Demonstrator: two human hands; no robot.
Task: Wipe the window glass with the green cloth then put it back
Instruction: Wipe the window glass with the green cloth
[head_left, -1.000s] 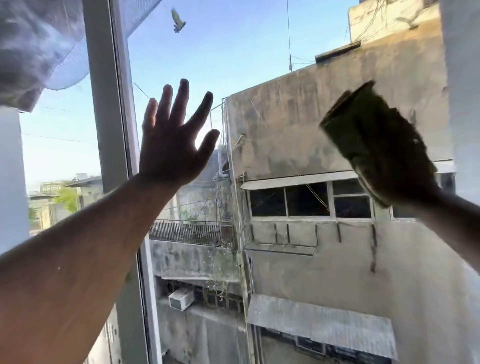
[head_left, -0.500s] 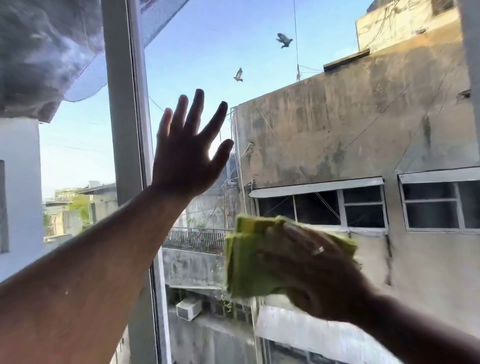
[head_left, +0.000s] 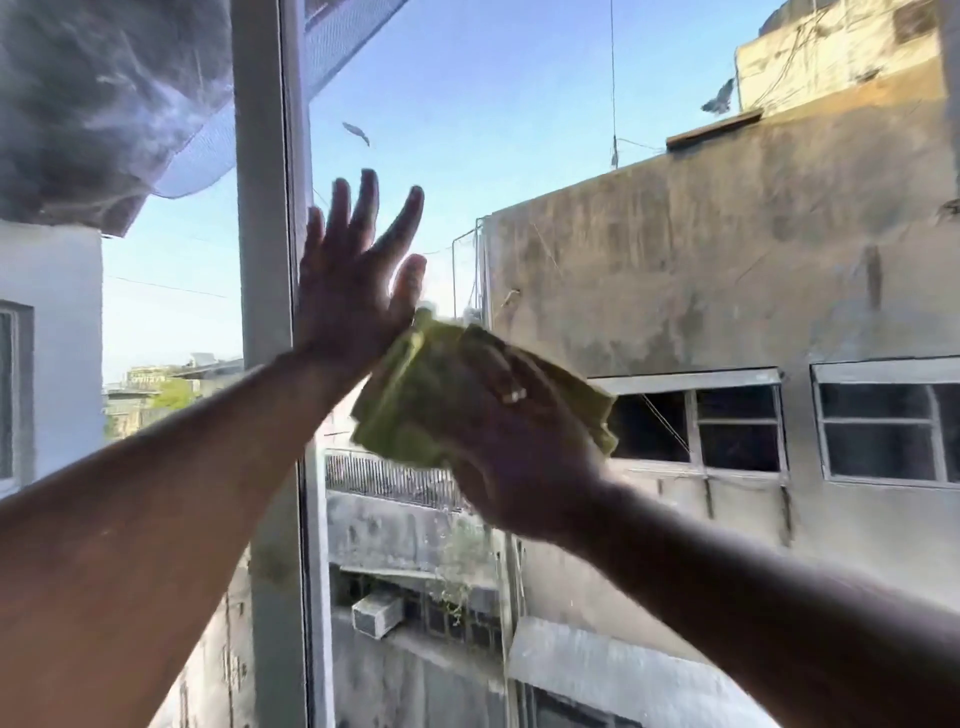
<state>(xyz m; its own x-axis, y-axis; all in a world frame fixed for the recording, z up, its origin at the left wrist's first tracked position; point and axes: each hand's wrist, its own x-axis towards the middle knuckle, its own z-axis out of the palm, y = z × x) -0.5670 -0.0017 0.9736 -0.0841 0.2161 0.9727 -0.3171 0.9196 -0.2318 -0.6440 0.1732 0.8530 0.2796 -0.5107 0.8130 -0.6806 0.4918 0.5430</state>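
Note:
My right hand (head_left: 519, 447) presses a folded green cloth (head_left: 400, 415) flat against the window glass (head_left: 519, 156), at mid height just right of the frame. The cloth's left edge sits beside my left wrist, and part of it is hidden under my fingers. My left hand (head_left: 353, 280) is spread flat on the glass, fingers apart and pointing up, right next to the grey vertical window frame (head_left: 262, 260). It holds nothing.
The grey frame divides the pane from another pane on the left. Netting (head_left: 182, 130) hangs at the upper left outside. Through the glass I see a weathered concrete building (head_left: 727, 260) with windows, and birds in the sky.
My right hand swept the cloth from the upper right down and leftwards, then slightly up towards my left hand. The left hand stayed flat on the glass.

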